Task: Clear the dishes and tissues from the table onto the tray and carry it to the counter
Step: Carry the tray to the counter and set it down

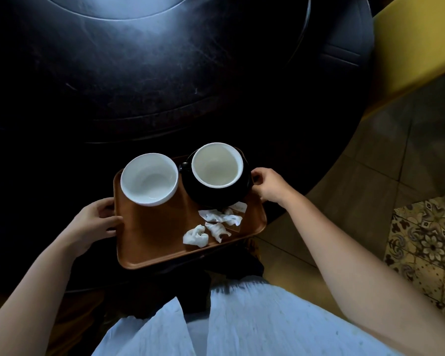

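A brown tray (152,242) sits at the near edge of the dark round table (144,80). On its far left stands a white cup (149,179). At its far right a black cup with a white inside (217,167) rests on a black saucer (243,190). Several crumpled white tissues (211,227) lie on the tray's right half. My left hand (98,222) grips the tray's left edge. Gripping the far right edge, beside the saucer, is my right hand (269,185).
A yellow wall or bench (409,44) rises at the upper right. Beige floor tiles (357,181) and patterned tiles (427,240) lie to the right. My white garment (242,322) fills the bottom of the view.
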Tool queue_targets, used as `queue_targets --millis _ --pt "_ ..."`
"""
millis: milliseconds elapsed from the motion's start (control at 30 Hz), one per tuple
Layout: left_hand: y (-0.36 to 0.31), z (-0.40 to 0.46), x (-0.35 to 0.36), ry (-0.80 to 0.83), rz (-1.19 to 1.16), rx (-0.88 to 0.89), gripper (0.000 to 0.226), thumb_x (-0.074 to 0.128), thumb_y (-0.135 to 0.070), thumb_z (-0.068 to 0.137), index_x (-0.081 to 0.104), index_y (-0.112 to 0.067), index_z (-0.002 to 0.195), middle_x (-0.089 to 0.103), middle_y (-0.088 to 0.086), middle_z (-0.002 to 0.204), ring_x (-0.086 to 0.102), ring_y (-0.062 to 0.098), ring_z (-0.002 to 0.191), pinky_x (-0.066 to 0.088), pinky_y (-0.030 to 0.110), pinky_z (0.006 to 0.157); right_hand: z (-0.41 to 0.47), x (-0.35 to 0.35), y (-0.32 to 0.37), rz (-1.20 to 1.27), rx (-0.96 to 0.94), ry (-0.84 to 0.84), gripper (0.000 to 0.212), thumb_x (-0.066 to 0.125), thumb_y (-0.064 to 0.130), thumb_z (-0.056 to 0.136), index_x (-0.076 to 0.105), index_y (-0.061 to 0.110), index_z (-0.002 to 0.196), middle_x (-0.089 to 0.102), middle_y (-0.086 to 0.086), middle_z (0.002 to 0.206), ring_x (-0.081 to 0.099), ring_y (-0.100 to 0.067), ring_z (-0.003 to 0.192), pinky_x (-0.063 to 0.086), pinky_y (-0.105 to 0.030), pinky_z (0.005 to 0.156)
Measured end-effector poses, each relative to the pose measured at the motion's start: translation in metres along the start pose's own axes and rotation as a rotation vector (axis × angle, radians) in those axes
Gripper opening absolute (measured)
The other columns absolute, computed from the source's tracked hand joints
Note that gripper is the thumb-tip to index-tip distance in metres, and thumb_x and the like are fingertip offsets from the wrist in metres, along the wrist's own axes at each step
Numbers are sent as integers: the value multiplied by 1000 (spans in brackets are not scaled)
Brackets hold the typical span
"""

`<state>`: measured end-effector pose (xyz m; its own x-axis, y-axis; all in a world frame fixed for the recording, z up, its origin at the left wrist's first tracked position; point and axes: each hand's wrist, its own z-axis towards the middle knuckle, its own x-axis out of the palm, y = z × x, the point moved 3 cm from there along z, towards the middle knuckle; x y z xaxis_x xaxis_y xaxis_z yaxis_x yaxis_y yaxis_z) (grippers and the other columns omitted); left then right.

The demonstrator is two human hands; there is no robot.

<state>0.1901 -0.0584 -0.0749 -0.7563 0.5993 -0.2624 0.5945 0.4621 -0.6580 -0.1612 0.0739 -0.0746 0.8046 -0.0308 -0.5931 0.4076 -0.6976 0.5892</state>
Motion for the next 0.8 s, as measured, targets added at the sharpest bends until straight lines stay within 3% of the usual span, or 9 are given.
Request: queue_targets --millis 100,200,367,467,533,700,800 --pt "-5 0 0 6 -31 17 43 52 6 85 54 -31 107 67 1 92 61 15 85 56 19 59 1 2 4 78 22 3 22 58 -3 81 60 8 100 62 -11 92 64 -33 92 56 -51 81" --pt "-7 -2 -2 -31 -37 38 45 52 7 84 56 -33 104 69 -3 83 62 13 81 54 15 55 -2 7 3 121 12 -20 19 58 -3 82 59 13 94 60 -6 85 63 -32 92 56 -49 81" --pt "-18 -7 -4 -11 -17 87 46 52 5 86 52 -32 113 65 6 93 62 16 83 55 18 57 -15 4 -2 222 -7 -4 16 58 -2 84 57 5 98 59 -7 85 62 -31 88 55 -45 75" --pt "-26 -10 -1 15 -11 112 48 52 5 86 51 -30 118 65 5 94 62 17 82 53 15 53 -31 -4 -6 274 -31 -43 16 60 0 85 59 7 100 59 1 82 60 -18 82 53 -28 65" --pt "-31 -11 2 56 -25 124 46 52 6 85 54 -29 116 66 6 95 64 16 81 53 15 54 -44 -10 -11 313 -34 -72 18 61 2 85 60 8 102 61 4 84 59 -11 81 50 -21 64" --pt "-54 -17 21 192 -40 185 44 50 10 84 61 -30 101 68 4 92 69 5 70 55 18 58 -87 -28 -34 438 0 -164 24 60 -6 83 62 12 100 64 3 89 60 -9 86 51 -18 69" --pt "-69 -22 41 273 -10 230 46 49 11 84 63 -30 99 74 -2 82 69 6 71 55 20 58 -118 -37 -55 481 32 -273 25 56 -13 82 62 3 100 65 -3 89 60 -12 84 53 -16 68"
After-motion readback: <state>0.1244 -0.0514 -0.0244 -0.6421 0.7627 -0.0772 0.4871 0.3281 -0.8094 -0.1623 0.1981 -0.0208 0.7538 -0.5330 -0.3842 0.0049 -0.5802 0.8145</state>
